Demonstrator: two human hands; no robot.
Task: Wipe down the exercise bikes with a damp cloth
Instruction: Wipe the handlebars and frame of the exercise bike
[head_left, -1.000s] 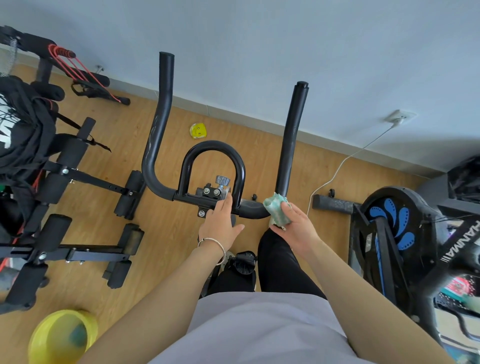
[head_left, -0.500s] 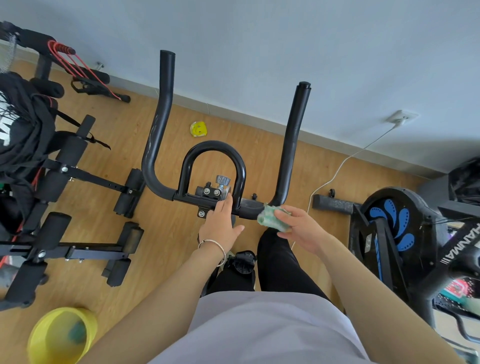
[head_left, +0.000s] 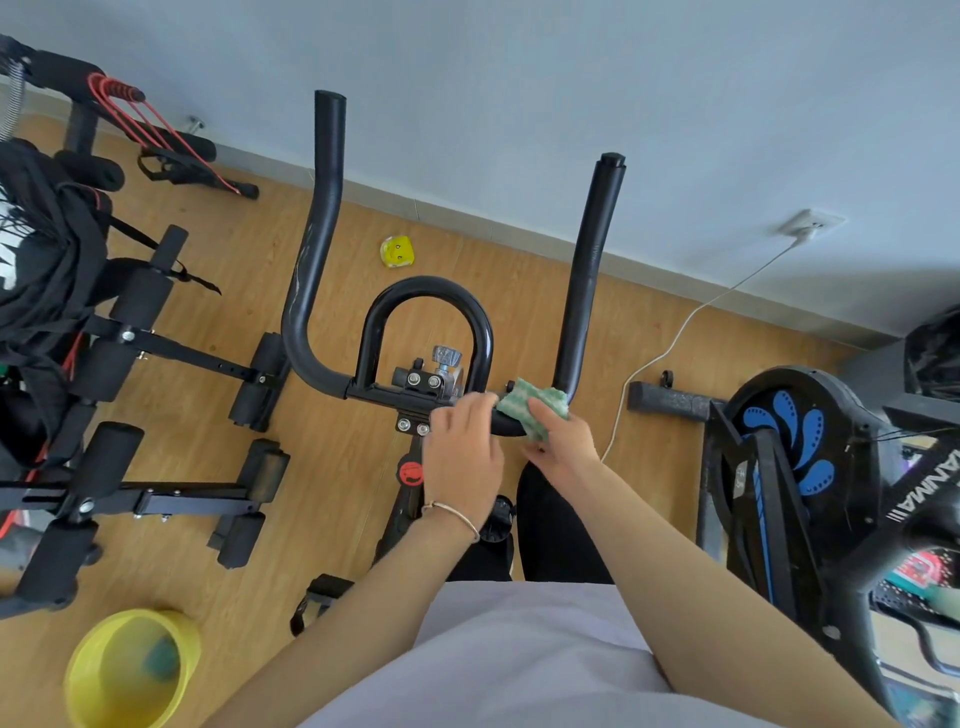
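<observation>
Two hands (head_left: 511, 447) on handlebar (head_left: 311, 270), yellow basin (head_left: 85, 670) and bench (head_left: 156, 499) alongside.

You're rubbing a nubbly green-and-white cloth (head_left: 535, 406) over glossy black metal handlebars (head_left: 311, 260), above a matt wood-grain floor (head_left: 332, 467) and a smooth yellow plastic basin (head_left: 130, 670).

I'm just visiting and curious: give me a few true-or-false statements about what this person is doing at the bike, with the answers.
1. The right hand presses a green cloth on the handlebar. True.
2. The left hand holds the cloth. False: it grips the bar bare.
3. A yellow bucket stands on the floor at lower left. True.
4. The cloth is wiping the tip of the bar's upright left arm. False: it is low, near the middle clamp.
5. The left wrist wears a bracelet. True.
</observation>
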